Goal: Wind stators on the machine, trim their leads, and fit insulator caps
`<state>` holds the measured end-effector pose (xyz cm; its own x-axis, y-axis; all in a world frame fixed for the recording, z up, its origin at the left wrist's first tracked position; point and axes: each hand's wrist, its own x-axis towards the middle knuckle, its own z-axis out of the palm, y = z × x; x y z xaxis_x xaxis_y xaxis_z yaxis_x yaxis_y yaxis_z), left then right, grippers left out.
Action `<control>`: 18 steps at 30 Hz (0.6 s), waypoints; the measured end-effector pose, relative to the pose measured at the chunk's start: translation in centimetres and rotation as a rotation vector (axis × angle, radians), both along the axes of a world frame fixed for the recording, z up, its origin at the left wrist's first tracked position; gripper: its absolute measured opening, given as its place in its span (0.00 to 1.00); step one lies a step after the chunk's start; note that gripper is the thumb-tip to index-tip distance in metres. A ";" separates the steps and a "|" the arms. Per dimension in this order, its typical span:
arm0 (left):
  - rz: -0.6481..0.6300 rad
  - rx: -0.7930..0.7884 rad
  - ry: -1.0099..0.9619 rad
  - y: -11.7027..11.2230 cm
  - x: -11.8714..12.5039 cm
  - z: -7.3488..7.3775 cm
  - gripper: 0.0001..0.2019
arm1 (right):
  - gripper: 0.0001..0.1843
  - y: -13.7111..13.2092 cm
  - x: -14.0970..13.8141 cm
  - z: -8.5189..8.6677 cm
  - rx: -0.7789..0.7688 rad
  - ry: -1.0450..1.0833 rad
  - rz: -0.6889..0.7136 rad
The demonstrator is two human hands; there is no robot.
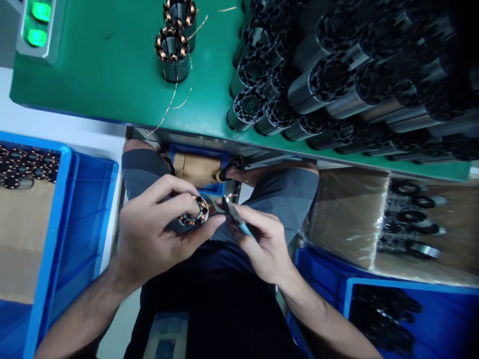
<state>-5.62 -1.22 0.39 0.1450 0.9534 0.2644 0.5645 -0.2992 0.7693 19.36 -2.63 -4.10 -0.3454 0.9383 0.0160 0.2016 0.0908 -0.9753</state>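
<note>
Over my lap, my left hand (153, 224) is closed around a copper-wound stator (203, 213), its ring of windings turned toward the right. Close beside it, my right hand (267, 239) grips small blue-handled nippers (235, 215), with the dark jaws pointing up and to the left near my left thumb. Whether the jaws touch a wire of the stator, I cannot tell. On the green bench ahead stand two more wound stators, a nearer one (172, 57) and one behind it (181, 15), with loose copper wire ends (174, 97) trailing toward the bench edge.
Several unwound stator cores (249, 107) stand or lie stacked on the green bench (108, 65) at right. A blue crate (63, 219) with wound stators is at left. At right are a blue bin (350, 289) with dark parts and a cardboard box (344, 214). Two green-lit switches (39, 25) sit upper left.
</note>
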 end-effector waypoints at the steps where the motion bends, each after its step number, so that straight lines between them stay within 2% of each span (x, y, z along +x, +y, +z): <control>1: 0.011 -0.080 -0.096 0.2 0.0 -0.3 0.14 | 0.36 0.2 0.1 -0.2 -0.002 -0.036 -0.020; 5: 0.114 -0.498 -0.595 0.7 0.3 -1.5 0.08 | 0.39 0.7 0.2 -0.7 0.117 -0.203 -0.062; 8: 0.149 -0.676 -0.845 0.9 1.1 -2.0 0.08 | 0.38 0.6 -0.1 -0.9 0.308 -0.288 -0.112; 12: 0.134 -0.728 -0.977 0.8 2.1 -2.3 0.08 | 0.34 0.4 -0.4 -0.9 0.478 -0.404 -0.145; 18: 0.096 -0.747 -1.010 0.7 2.5 -2.3 0.09 | 0.33 0.7 -0.6 -0.9 0.495 -0.387 -0.176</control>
<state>-3.07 -0.47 -1.86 0.1153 0.9135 -0.3901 -0.3774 0.4035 0.8335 18.73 -1.93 -5.00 -0.2552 0.8950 0.3658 0.5827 0.4443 -0.6805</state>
